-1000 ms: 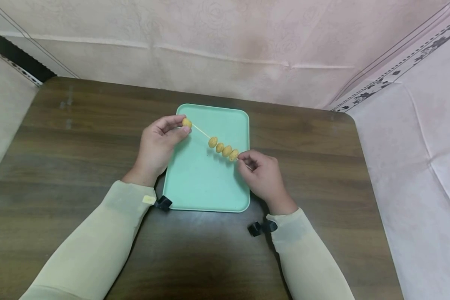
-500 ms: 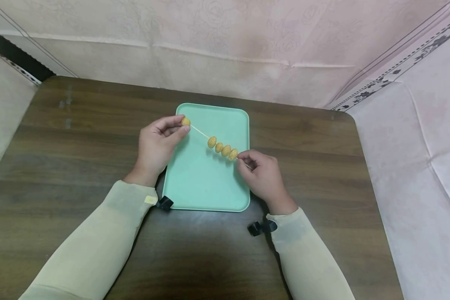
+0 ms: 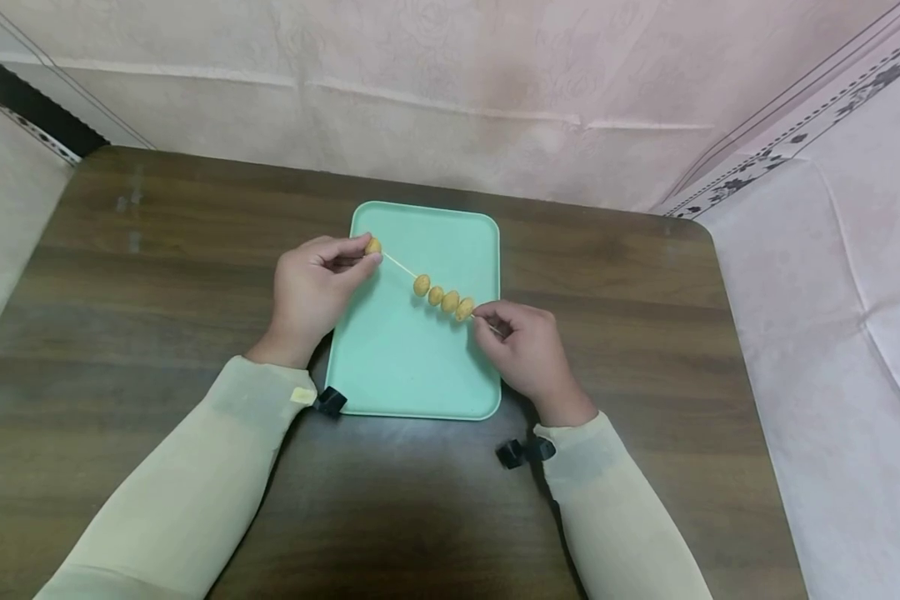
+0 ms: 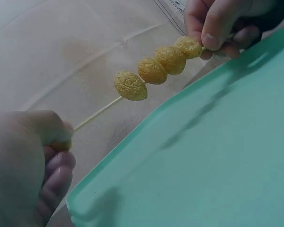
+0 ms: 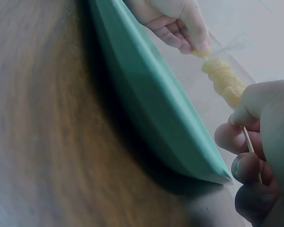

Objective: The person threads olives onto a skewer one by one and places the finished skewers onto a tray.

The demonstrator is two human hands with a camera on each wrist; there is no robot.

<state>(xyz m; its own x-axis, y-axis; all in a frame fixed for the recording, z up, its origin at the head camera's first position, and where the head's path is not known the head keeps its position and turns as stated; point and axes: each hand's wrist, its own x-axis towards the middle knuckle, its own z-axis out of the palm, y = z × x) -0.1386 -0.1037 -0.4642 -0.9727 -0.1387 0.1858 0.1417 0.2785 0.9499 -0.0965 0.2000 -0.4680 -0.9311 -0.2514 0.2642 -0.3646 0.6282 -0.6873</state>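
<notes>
A thin wooden skewer (image 3: 400,264) is held slanting above a mint-green tray (image 3: 405,367). Several golden, wrinkled food balls (image 4: 130,86) are threaded close together on it near my right hand (image 3: 523,343), which pinches the skewer just behind them. In the right wrist view the skewer's lower end runs down past my curled fingers. My left hand (image 3: 317,287) pinches one more golden ball (image 3: 373,246) between thumb and fingers at the skewer's far end. A bare stretch of skewer separates this ball from the others. In the left wrist view my thumb mostly hides it.
Under the tray is a brown wooden table (image 3: 180,275) with rounded far corners. Pale patterned cloth (image 3: 435,92) hangs behind it and along the sides. A small black camera (image 3: 330,402) sits at each wrist.
Both hands stay nearly still, still holding the skewer and the end ball. My left fingers have shifted slightly around that ball. The head view has tilted a little.
</notes>
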